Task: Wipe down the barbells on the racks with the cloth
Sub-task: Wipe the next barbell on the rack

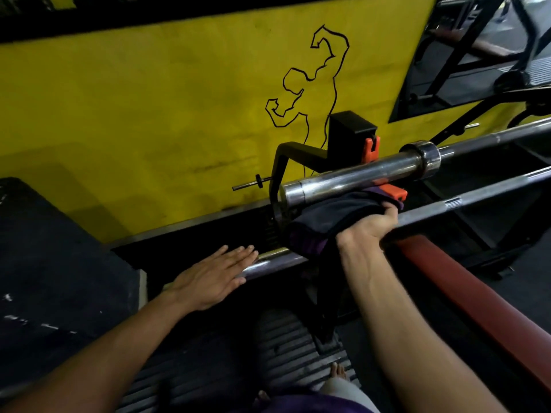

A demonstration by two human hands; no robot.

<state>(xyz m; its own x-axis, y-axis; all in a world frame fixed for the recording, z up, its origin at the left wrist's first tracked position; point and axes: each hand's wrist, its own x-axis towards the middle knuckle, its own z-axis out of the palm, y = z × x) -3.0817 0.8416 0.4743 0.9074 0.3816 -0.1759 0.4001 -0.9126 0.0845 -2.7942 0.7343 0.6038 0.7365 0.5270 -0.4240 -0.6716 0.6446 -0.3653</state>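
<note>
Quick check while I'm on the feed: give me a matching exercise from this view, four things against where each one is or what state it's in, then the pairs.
Things:
1. left hand
2. right hand
3. cloth
4. orange hook

Places or states:
A. mounted on the black rack post, behind the upper barbell's sleeve
B. bunched under the upper barbell's sleeve
C. flat, fingers straight, over the end of the lower bar
D. curled around the cloth

Pairs: 1-C, 2-D, 3-B, 4-A
</note>
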